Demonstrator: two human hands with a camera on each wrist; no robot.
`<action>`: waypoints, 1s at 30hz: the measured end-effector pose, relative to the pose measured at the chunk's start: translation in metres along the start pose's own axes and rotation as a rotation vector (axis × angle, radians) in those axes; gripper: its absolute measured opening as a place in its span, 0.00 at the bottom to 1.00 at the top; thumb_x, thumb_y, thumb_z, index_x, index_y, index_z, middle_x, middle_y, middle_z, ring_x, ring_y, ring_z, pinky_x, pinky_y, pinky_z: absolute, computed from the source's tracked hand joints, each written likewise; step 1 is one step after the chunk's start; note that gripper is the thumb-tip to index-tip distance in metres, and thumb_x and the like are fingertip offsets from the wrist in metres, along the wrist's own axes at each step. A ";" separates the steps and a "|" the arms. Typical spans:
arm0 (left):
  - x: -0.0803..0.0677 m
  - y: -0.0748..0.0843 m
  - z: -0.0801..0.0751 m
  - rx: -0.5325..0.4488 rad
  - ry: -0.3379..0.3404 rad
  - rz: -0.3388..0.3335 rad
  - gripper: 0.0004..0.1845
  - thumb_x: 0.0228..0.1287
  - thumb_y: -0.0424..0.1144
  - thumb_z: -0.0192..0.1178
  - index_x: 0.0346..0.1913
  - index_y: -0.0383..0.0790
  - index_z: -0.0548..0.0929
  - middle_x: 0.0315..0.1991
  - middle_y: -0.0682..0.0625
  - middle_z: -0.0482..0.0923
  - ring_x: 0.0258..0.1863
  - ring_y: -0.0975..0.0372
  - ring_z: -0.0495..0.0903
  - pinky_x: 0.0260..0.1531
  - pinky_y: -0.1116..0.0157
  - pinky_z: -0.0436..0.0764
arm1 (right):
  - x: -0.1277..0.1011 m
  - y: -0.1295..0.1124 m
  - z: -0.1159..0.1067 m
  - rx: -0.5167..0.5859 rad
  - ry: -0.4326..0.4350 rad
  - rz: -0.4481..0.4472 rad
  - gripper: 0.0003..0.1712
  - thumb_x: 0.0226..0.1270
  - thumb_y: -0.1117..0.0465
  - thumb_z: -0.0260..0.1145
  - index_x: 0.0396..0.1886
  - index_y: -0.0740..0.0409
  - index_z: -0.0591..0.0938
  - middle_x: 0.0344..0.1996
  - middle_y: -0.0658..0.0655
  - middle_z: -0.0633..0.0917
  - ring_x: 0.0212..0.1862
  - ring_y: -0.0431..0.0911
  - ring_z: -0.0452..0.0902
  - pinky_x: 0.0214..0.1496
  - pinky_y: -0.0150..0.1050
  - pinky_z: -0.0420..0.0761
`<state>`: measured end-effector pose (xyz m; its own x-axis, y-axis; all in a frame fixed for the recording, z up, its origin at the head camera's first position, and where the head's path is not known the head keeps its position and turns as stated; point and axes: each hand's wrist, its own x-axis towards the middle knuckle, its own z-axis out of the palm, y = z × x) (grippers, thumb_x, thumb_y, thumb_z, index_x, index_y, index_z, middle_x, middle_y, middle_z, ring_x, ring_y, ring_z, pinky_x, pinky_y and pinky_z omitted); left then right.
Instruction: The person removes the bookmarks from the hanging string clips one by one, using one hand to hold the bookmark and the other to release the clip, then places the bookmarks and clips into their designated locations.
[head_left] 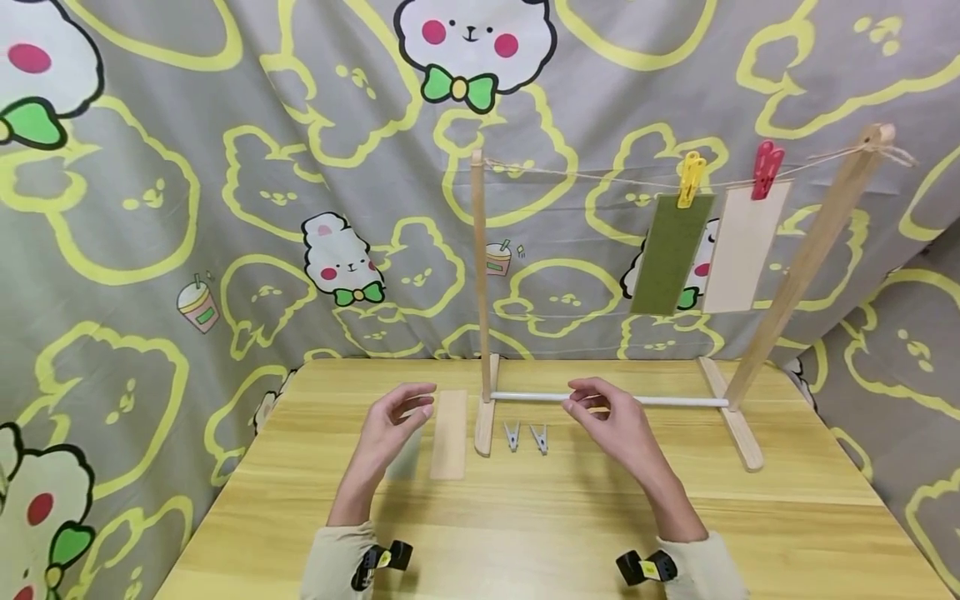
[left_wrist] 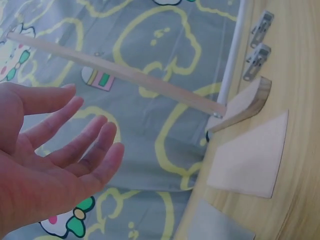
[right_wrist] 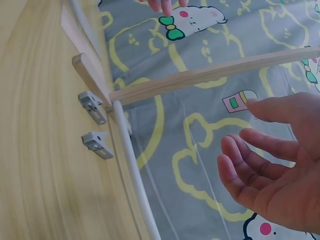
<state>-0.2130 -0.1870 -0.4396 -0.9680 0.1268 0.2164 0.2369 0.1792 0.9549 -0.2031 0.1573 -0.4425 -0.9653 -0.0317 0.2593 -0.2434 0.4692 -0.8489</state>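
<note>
Wooden desk (head_left: 525, 517), cartoon-print backdrop | left hand (head_left: 393, 425) spread, empty, beside tan strip (head_left: 450, 435) | right hand (head_left: 611, 421) relaxed, empty, near two grey clips (head_left: 526, 437) by rack (head_left: 483, 417), far edge.

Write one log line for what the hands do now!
left hand: open, empty | right hand: open, empty | two clips: on table

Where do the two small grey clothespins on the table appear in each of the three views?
Head view: the two grey clothespins lie at lower centre, between the hands, below the white rod.
Left wrist view: the pair sits at the top right, on the table edge.
Right wrist view: the pair sits at the left, on the wood.
Shared landmark: the white rod and the rack's curved wooden foot beside them.
</note>
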 end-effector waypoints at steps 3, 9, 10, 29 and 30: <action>0.001 0.000 0.001 -0.013 0.001 -0.004 0.18 0.70 0.27 0.64 0.61 0.29 0.80 0.61 0.35 0.78 0.61 0.43 0.78 0.53 0.69 0.82 | -0.001 -0.002 -0.001 0.004 0.016 -0.008 0.18 0.71 0.55 0.72 0.55 0.57 0.85 0.42 0.53 0.87 0.48 0.48 0.83 0.47 0.36 0.85; -0.001 -0.001 0.003 -0.027 0.012 -0.019 0.18 0.70 0.27 0.64 0.60 0.30 0.81 0.60 0.36 0.79 0.60 0.44 0.78 0.53 0.69 0.82 | -0.002 -0.003 0.001 0.019 0.022 -0.008 0.18 0.71 0.54 0.71 0.56 0.57 0.85 0.44 0.53 0.87 0.48 0.47 0.83 0.48 0.35 0.85; -0.002 0.000 0.004 -0.029 0.011 -0.015 0.18 0.70 0.27 0.64 0.60 0.31 0.81 0.60 0.36 0.79 0.60 0.44 0.78 0.53 0.68 0.82 | -0.002 -0.003 0.001 0.021 0.031 -0.008 0.18 0.71 0.54 0.71 0.56 0.57 0.85 0.45 0.53 0.87 0.48 0.47 0.83 0.48 0.34 0.85; 0.000 0.007 0.024 -0.086 -0.006 0.105 0.19 0.69 0.26 0.64 0.62 0.30 0.79 0.61 0.32 0.78 0.58 0.40 0.79 0.52 0.65 0.83 | -0.006 -0.011 -0.012 0.095 0.110 -0.076 0.18 0.70 0.55 0.72 0.55 0.57 0.84 0.45 0.54 0.88 0.47 0.43 0.83 0.47 0.28 0.84; -0.001 0.006 0.024 -0.084 -0.007 0.108 0.19 0.69 0.26 0.64 0.62 0.30 0.79 0.61 0.32 0.78 0.58 0.40 0.79 0.52 0.65 0.83 | -0.007 -0.011 -0.012 0.103 0.114 -0.077 0.18 0.70 0.56 0.72 0.55 0.57 0.84 0.45 0.54 0.88 0.47 0.43 0.83 0.47 0.28 0.84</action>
<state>-0.2089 -0.1621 -0.4387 -0.9367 0.1478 0.3173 0.3313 0.0817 0.9400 -0.1927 0.1632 -0.4296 -0.9277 0.0387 0.3712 -0.3306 0.3763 -0.8655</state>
